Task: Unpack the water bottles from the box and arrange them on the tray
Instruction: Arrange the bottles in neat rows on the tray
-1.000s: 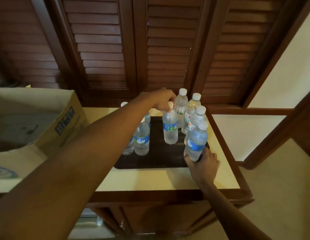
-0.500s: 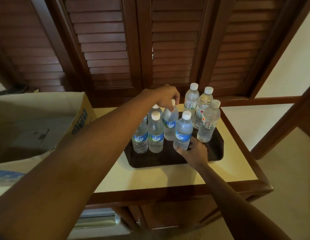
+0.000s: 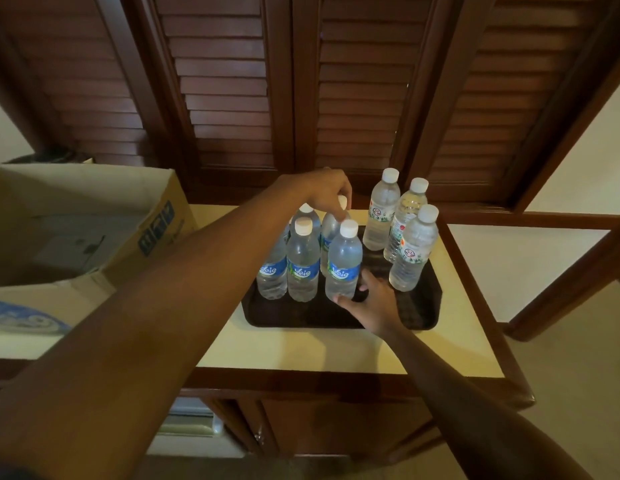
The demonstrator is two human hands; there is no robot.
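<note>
A dark tray (image 3: pixel 419 313) lies on the cream cabinet top. Several upright water bottles with white caps stand on it. Blue-labelled ones cluster at its left, among them a front bottle (image 3: pixel 343 261) and a back bottle (image 3: pixel 331 226). Three white-labelled bottles (image 3: pixel 410 251) line the right side. My left hand (image 3: pixel 324 192) pinches the cap of the back blue-labelled bottle from above. My right hand (image 3: pixel 374 299) wraps the base of the front blue-labelled bottle. The open cardboard box (image 3: pixel 104 244) stands to the left.
Dark louvred wooden doors (image 3: pixel 232 98) rise right behind the cabinet. The cabinet top (image 3: pixel 301 348) has a raised wooden edge at the front and right. A wooden post (image 3: pixel 578 271) stands at the right over pale floor.
My right hand slid its blue-labelled bottle leftward from the right row into the left cluster. My left hand stayed on the back bottle's cap. The view shifted, bringing the tray closer to centre.
</note>
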